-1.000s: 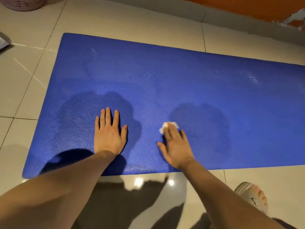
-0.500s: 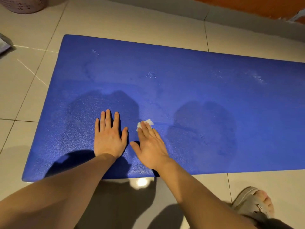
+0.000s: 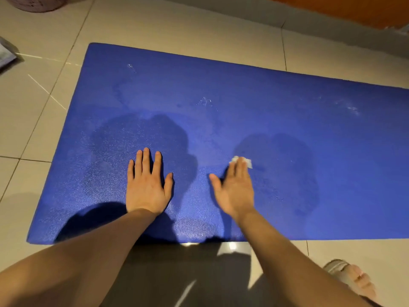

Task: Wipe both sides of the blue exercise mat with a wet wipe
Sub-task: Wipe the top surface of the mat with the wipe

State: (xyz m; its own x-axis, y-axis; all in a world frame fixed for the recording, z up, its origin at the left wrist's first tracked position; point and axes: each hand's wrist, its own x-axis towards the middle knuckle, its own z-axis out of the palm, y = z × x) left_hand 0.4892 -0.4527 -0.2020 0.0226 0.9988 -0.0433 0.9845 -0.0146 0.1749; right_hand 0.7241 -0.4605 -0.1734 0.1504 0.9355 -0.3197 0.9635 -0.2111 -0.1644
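- Several beige floor tiles [image 3: 199,25] fill the scene, with an orange wall [image 3: 332,9] running along the far right edge.
- One blue exercise mat [image 3: 243,89] lies flat on the floor. Its left end is in view and its right end runs out of frame. Darker patches and a few pale scuff marks show on its textured top face.
- Left hand [image 3: 147,187] rests palm down on the near half of the mat, toward its left end. Its fingers [image 3: 146,160] are straight, slightly spread and grip nothing.
- Right hand [image 3: 235,191] lies palm down on the mat, near the left hand but apart from it. Its fingers [image 3: 240,171] are straight and close together, slightly blurred, and press flat on the wipe rather than curling round it.
- One foot in a pale sandal [image 3: 352,278] stands on the tiles at lower right, off the mat.
- Part of a pinkish perforated basket [image 3: 37,3] sits on the floor at the top left corner, well apart from the mat.
- One white wet wipe [image 3: 249,162] sits on the mat under the right fingertips, its crumpled edge showing just beyond them.
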